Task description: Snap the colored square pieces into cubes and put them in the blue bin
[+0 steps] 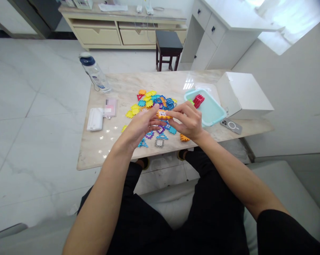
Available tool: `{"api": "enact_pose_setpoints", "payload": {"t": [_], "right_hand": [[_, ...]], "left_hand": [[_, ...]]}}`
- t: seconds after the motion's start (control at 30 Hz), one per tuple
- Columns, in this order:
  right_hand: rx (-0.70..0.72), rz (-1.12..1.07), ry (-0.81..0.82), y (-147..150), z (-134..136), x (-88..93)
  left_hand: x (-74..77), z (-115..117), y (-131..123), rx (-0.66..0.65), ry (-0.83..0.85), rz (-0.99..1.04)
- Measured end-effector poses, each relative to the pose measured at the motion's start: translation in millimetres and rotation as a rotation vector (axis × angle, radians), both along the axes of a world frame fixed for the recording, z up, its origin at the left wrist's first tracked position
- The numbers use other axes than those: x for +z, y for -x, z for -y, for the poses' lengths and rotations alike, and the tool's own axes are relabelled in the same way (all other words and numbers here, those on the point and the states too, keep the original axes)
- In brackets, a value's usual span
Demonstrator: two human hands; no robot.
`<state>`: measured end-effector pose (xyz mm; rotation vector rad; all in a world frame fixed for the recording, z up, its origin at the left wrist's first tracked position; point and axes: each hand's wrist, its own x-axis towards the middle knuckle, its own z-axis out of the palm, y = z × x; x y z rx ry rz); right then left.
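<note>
Above the table, my left hand (143, 124) and my right hand (188, 119) both grip an orange building tile (163, 113) with notched edges and a white label. My left thumb is at its left end, and my right fingers pinch its right side. Below and behind them lies a loose pile of notched tiles, including yellow tiles (135, 109), blue tiles (170, 102) and a grey tile (159, 142). A stack of orange tiles (184, 137) sits below my right hand. Red tiles (199, 101) stand stacked in a light blue tray (214, 115) on the right.
A water bottle (96, 75) stands at the table's back left, with a white packet (95, 119) nearer. To the right are a white box (245, 94) and a phone (231, 126). A dark stool (169, 41) stands beyond the marble table (89, 154).
</note>
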<state>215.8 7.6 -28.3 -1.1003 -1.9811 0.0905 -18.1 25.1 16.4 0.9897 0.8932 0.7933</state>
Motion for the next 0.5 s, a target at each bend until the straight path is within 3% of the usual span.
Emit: {"api": "enact_pose_setpoints", "payload": {"t": [0.07, 0.13, 0.33, 0.5], "right_hand": [[0.031, 0.063, 0.034, 1.6, -1.2, 0.3], [0.060, 0.115, 0.044, 5.9, -4.7, 1.3], [0.029, 0.246, 0.074, 22.5, -21.7, -9.1], [0.074, 0.596, 0.255, 28.1, -42.0, -37.6]], "left_hand": [[-6.7, -3.3, 1.9, -0.043, -0.017, -0.037], [-11.3, -7.3, 4.5, -0.002, -0.061, -0.067], [-5.9, -20.8, 15.6, 0.483, -0.190, 0.031], [-3.2, -28.6, 29.3, 0.638, -0.137, 0.083]]}}
